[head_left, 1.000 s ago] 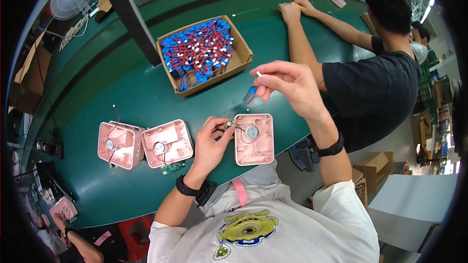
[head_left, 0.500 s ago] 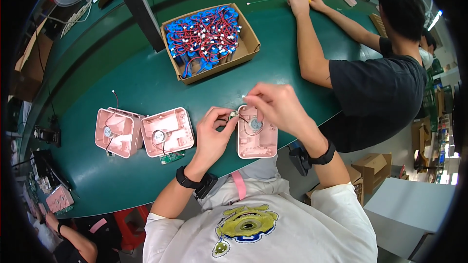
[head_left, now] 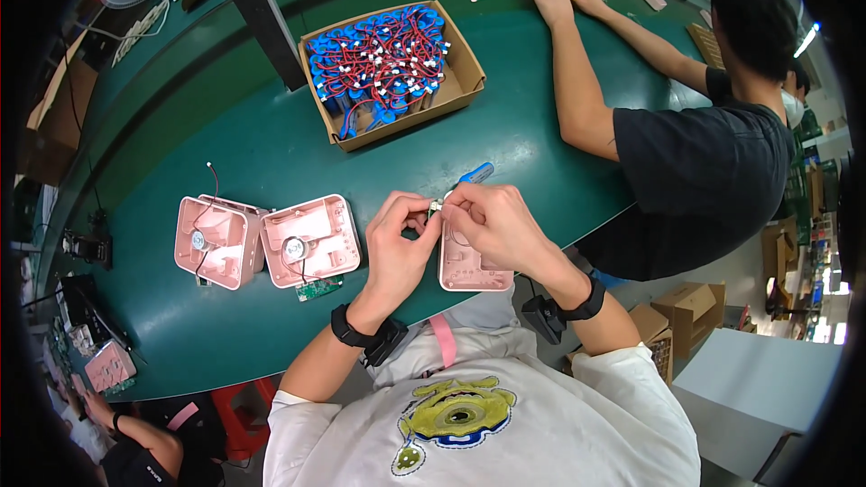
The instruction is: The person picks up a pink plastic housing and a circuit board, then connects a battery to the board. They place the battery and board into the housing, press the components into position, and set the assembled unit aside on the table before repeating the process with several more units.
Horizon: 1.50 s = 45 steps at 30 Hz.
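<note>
My left hand (head_left: 403, 239) is closed, pinching a small part with a white connector socket (head_left: 435, 206), probably the edge of a circuit board; most of it is behind the fingers. My right hand (head_left: 492, 224) meets it there, its fingertips pinched on a small white plug that is mostly hidden. Whether the plug sits in the socket I cannot tell. Below both hands a pink plastic housing (head_left: 475, 280) lies with its hollow side up, partly covered by my right hand. Just beyond the right fingers is a blue cylindrical battery (head_left: 476, 173).
Two pink housings (head_left: 311, 261) with round speakers (head_left: 294, 249) stand to the left, a green circuit board (head_left: 319, 289) beside one. A cardboard box (head_left: 410, 131) of blue batteries with red wires sits at the back. A co-worker (head_left: 704, 153) handles a yellow tool at the right.
My right hand has come down and left to meet my left fingertips. The blue battery now shows beyond it. My left hand stays nearly in place.
</note>
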### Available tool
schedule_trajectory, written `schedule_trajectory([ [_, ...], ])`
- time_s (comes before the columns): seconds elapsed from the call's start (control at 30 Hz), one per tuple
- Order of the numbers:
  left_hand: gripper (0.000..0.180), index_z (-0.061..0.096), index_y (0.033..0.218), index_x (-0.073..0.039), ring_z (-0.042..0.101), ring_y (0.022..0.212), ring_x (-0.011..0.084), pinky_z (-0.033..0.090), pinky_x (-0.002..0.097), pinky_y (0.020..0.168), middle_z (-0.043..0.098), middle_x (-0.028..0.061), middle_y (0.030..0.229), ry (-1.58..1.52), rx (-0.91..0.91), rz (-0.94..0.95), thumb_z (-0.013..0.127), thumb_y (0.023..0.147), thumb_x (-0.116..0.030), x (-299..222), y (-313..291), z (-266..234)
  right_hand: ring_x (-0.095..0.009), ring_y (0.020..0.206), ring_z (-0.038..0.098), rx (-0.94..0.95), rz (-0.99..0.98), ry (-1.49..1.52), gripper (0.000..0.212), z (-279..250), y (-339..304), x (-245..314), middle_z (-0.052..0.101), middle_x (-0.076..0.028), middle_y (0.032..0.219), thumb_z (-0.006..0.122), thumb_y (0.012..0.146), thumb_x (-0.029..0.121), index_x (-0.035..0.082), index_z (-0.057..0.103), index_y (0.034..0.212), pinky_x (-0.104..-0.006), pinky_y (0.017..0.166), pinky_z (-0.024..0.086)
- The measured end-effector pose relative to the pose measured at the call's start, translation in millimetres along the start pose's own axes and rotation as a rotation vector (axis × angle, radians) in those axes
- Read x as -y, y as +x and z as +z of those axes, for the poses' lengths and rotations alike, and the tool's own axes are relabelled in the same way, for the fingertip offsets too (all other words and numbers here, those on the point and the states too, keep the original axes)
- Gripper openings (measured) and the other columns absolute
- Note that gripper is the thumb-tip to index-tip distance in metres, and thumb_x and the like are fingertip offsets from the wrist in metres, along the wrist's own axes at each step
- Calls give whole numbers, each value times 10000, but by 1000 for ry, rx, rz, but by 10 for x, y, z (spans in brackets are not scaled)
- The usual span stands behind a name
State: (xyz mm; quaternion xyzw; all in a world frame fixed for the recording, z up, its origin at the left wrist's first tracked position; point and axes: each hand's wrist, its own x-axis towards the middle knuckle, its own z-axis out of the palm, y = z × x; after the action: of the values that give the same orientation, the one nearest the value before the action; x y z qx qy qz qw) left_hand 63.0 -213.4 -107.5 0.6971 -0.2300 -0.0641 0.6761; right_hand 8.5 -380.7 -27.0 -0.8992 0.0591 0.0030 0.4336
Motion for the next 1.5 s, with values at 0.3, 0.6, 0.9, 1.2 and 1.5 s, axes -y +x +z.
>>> schedule_trajectory([
  [0.3,177,680,1028,56,651,724,177,551,290,649,664,120,981,205,-6,181,766,875,82,-176,2,0,-132,482,559,-61,50,117,142,107,-42,-58,587,-123,581,656,932,83,-52,699,932,-341,491,404],
  [0.6,198,688,1046,54,648,719,190,549,298,637,656,121,963,291,14,265,766,868,89,-165,29,-22,-247,503,604,-105,-17,26,138,166,7,-35,609,-171,599,640,929,69,-54,702,932,-387,523,456],
  [0.9,205,708,1098,51,590,745,86,486,235,651,628,50,977,139,105,-75,766,902,36,-216,93,-94,-388,898,719,-127,-356,-369,300,-529,220,-272,730,-211,1033,715,863,7,28,725,1162,-441,744,574],
  [1.2,196,704,1110,33,560,688,54,449,221,597,636,35,944,296,275,-90,762,941,-51,-416,209,-124,-369,939,736,-16,-318,-517,396,-527,237,-312,725,-170,1109,744,838,3,60,684,1225,-418,772,599],
  [1.5,177,726,985,37,620,664,76,498,241,589,715,39,813,298,296,-263,805,896,-94,-343,157,-239,-416,747,721,-344,-552,17,265,-67,26,-359,705,-194,802,713,856,37,50,617,1102,-475,657,577],
])
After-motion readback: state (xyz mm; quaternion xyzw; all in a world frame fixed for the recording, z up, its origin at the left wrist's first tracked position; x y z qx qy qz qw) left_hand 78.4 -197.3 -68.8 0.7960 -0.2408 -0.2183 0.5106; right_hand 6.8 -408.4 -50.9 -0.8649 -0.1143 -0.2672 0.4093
